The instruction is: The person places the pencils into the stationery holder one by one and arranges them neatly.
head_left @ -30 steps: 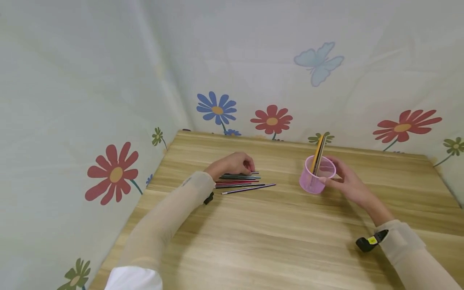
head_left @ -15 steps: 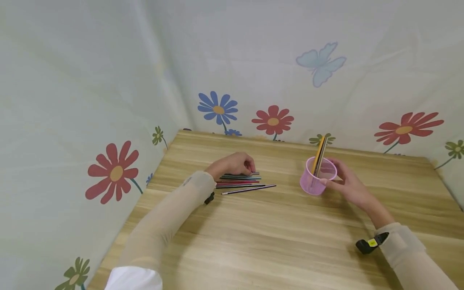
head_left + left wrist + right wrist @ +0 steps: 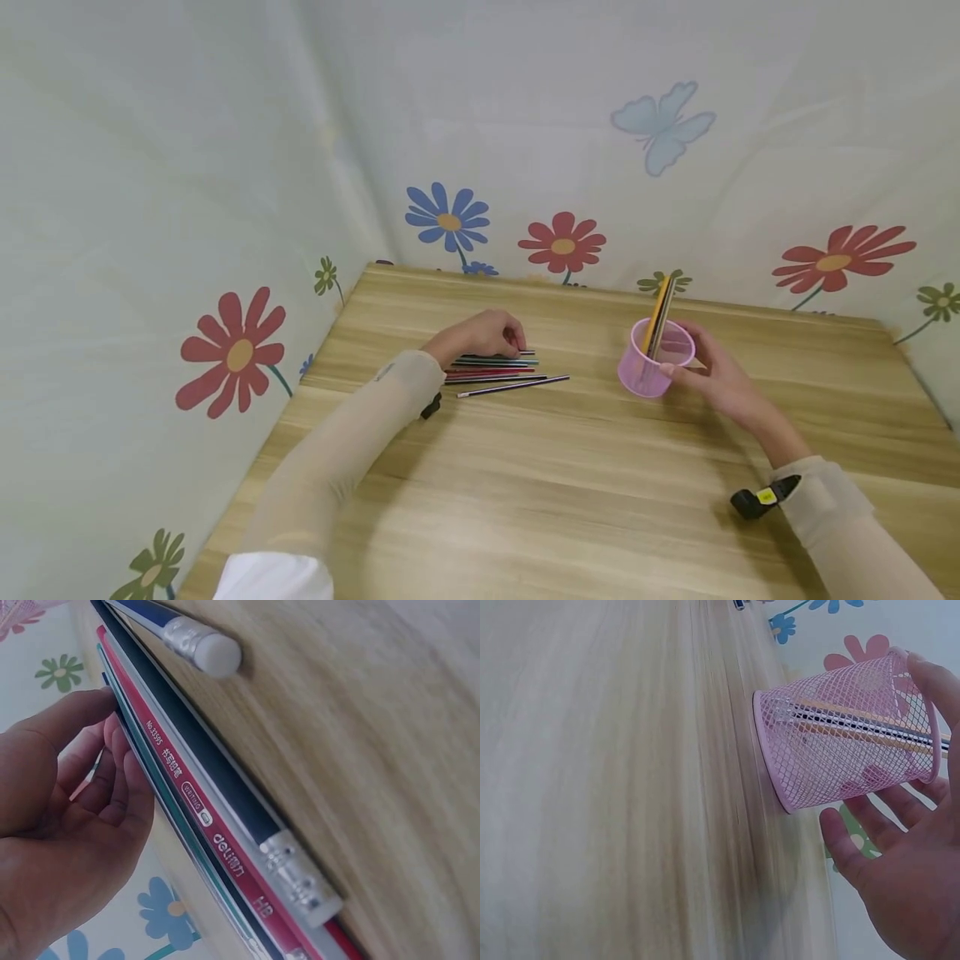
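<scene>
My left hand (image 3: 495,333) is over the far side of a loose row of pencils (image 3: 495,377). Its thumb and fingertips pinch the farthest pencil (image 3: 528,352), whose end sticks out past them. In the left wrist view, a red pencil (image 3: 196,802) and dark ones with white erasers lie beside the curled fingers (image 3: 112,787). To the right stands a pink mesh pencil cup (image 3: 643,377), with several pencils (image 3: 657,321) leaning in it. My right hand (image 3: 716,375) holds this cup near its rim, the thumb on the near side and the fingers behind.
A striped wooden table (image 3: 525,483) carries everything. Behind and to the left hangs a pale cloth (image 3: 510,125) printed with flowers and a butterfly, close along the table's edges. One dark blue pencil (image 3: 513,387) lies slightly askew, nearest the front of the row.
Both hands stay in nearly the same places, the left at the far pencil and the right at the cup. The whole head view shifts only slightly.
</scene>
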A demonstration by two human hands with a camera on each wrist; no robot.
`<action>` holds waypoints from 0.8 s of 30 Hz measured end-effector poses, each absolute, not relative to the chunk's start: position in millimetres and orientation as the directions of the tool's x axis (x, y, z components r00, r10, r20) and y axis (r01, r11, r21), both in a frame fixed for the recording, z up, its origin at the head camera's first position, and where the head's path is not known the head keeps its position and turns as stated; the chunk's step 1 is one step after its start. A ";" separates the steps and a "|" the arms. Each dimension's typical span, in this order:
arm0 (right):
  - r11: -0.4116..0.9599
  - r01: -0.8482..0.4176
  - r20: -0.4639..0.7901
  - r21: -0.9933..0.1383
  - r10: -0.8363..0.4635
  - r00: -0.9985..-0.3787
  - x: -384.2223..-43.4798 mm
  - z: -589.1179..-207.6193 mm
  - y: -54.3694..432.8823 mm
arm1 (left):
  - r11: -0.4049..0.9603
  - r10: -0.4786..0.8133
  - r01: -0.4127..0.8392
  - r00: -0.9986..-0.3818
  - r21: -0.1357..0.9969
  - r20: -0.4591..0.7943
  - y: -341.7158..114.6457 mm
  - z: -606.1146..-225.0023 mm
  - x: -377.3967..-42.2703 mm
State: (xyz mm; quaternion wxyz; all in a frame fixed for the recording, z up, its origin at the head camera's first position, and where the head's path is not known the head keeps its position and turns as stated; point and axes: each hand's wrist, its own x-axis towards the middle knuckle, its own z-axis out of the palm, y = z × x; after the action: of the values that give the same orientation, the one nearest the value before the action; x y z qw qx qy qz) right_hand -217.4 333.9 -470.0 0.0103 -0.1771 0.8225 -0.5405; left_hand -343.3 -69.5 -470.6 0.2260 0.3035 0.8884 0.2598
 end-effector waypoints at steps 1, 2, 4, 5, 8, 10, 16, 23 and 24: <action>0.357 -0.278 0.170 -0.892 -0.304 -0.937 -217.8 -469.3 333.9 | 0.682 0.657 0.423 -0.713 0.597 -0.245 -69.9 -470.8 -343.8; 0.360 -0.273 0.165 -0.892 -0.305 -0.938 -218.0 -468.8 333.8 | 0.680 0.658 0.424 -0.712 0.598 -0.244 -70.1 -471.0 -344.2; 0.359 -0.262 0.153 -0.896 -0.304 -0.940 -218.1 -468.2 334.3 | 0.678 0.662 0.432 -0.711 0.595 -0.239 -70.5 -471.4 -344.4; 0.354 -0.255 0.148 -0.900 -0.301 -0.942 -217.9 -468.0 334.3 | 0.676 0.663 0.435 -0.711 0.595 -0.234 -70.6 -471.3 -344.3; 0.340 -0.233 0.135 -0.911 -0.287 -0.948 -217.7 -467.9 334.7 | 0.671 0.670 0.455 -0.711 0.586 -0.214 -70.9 -471.2 -344.7; 0.333 -0.225 0.131 -0.916 -0.283 -0.950 -217.4 -467.3 335.7 | 0.669 0.673 0.470 -0.712 0.575 -0.202 -70.1 -470.3 -345.2; 0.339 -0.199 0.099 -0.920 -0.290 -0.952 -220.8 -465.0 338.9 | 0.674 0.687 0.512 -0.698 0.532 -0.199 -65.9 -464.3 -346.4; 0.309 -0.186 0.096 -0.933 -0.283 -0.954 -221.3 -465.9 339.8 | 0.670 0.689 0.553 -0.711 0.495 -0.139 -61.6 -456.1 -347.9; 0.307 -0.185 0.096 -0.934 -0.282 -0.955 -221.1 -466.1 339.9 | 0.671 0.686 0.552 -0.715 0.495 -0.132 -61.1 -453.9 -348.1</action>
State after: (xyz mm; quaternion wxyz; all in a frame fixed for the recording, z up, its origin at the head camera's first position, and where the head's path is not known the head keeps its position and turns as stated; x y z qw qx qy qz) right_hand -221.1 339.9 -466.1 0.0425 -0.1445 0.8071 -0.5708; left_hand -348.1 -61.1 -453.9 0.1553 0.3438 0.9007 0.2156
